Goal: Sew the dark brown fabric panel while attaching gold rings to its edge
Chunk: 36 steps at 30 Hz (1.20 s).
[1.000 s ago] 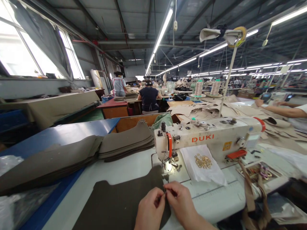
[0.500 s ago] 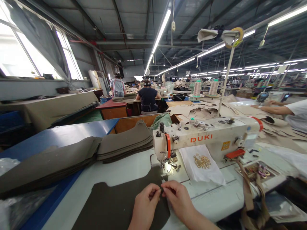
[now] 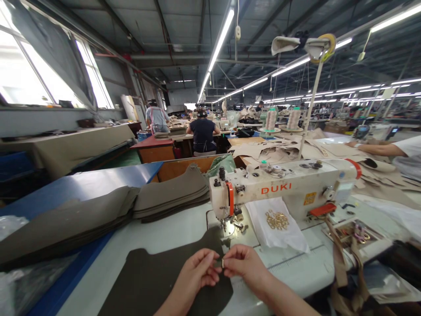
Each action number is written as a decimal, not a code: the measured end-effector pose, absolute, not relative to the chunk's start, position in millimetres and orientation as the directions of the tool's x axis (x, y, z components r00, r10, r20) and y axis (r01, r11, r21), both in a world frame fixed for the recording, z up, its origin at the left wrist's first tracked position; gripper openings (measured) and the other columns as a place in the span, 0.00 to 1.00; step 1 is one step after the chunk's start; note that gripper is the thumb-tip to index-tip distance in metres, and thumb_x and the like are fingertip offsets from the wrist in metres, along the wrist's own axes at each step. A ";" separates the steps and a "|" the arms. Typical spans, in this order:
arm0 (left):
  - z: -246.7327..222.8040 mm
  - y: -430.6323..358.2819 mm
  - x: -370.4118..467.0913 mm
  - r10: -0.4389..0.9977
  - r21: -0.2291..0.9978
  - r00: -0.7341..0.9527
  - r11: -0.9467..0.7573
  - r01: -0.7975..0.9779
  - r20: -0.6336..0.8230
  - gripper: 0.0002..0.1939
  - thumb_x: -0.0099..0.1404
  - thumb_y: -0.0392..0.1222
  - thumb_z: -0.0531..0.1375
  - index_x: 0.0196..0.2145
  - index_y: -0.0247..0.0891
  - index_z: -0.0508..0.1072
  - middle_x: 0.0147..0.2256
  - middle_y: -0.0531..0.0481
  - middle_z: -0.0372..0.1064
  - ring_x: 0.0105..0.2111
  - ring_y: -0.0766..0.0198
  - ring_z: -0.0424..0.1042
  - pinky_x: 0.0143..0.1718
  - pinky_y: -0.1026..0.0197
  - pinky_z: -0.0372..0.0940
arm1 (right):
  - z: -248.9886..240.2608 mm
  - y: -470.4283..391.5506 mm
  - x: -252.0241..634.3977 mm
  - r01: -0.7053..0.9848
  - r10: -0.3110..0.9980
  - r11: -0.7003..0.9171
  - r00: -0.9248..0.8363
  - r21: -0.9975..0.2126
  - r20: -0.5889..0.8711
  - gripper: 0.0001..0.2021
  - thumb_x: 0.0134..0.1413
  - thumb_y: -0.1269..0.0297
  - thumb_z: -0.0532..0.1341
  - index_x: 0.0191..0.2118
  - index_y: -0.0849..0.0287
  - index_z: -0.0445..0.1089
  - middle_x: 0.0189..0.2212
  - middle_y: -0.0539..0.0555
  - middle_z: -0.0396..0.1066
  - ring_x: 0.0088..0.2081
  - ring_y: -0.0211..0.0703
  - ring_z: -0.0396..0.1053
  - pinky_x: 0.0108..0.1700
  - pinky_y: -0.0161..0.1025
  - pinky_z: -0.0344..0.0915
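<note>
Both hands meet just in front of the DUKI sewing machine. The left hand and right hand each have their grip pinched together on a small metal ring, held between the fingertips above the dark fabric panel on the tabletop. Judging by this, it is best to keep the ring steady near the panel's edge below the needle.

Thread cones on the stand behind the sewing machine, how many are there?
2. One thread cone stands left of the stand's pole, the other thread cone beside it, nearer the pole. More may be hidden behind the clutter.
</note>
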<state>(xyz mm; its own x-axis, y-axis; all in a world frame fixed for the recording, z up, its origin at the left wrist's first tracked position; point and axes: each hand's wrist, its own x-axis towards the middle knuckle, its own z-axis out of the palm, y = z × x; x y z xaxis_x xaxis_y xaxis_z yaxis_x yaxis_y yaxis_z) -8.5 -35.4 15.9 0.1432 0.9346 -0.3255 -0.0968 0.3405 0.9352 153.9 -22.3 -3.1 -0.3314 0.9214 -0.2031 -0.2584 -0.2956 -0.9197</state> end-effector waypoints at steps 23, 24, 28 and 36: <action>20.7 -35.2 -11.8 0.953 0.955 0.209 0.167 0.244 -0.220 0.03 0.43 0.37 0.56 0.20 0.36 0.67 0.17 0.59 0.60 0.21 0.68 0.58 0.25 0.64 0.53 | 13.9 -52.8 149.9 0.090 0.967 0.134 -0.229 -0.987 0.110 0.04 0.40 0.72 0.62 0.28 0.61 0.69 0.25 0.50 0.68 0.29 0.39 0.66 0.33 0.34 0.62; 19.7 -35.2 -11.5 0.952 0.956 0.199 0.186 0.228 -0.232 0.04 0.42 0.38 0.57 0.20 0.36 0.67 0.18 0.58 0.61 0.21 0.68 0.59 0.25 0.64 0.54 | 13.3 -52.5 150.6 0.099 0.968 0.157 -0.215 -0.983 0.133 0.02 0.42 0.72 0.61 0.27 0.61 0.70 0.24 0.50 0.69 0.29 0.39 0.67 0.33 0.34 0.62; 23.0 -34.3 -8.2 0.956 0.967 0.167 0.225 0.119 -0.243 0.05 0.39 0.37 0.60 0.18 0.36 0.68 0.22 0.54 0.68 0.23 0.67 0.63 0.27 0.63 0.58 | 10.3 -49.8 153.9 0.139 0.965 0.232 -0.159 -0.963 0.210 0.05 0.44 0.70 0.58 0.24 0.61 0.70 0.22 0.51 0.69 0.27 0.39 0.66 0.30 0.33 0.61; 45.4 -39.6 -0.2 0.944 0.941 0.098 0.324 -0.094 -0.315 0.06 0.35 0.35 0.62 0.14 0.36 0.67 0.23 0.54 0.70 0.21 0.68 0.67 0.27 0.64 0.61 | 9.3 -49.6 149.9 0.110 0.987 0.153 -0.063 -0.982 0.146 0.06 0.43 0.66 0.58 0.21 0.61 0.68 0.19 0.51 0.67 0.22 0.38 0.62 0.26 0.33 0.58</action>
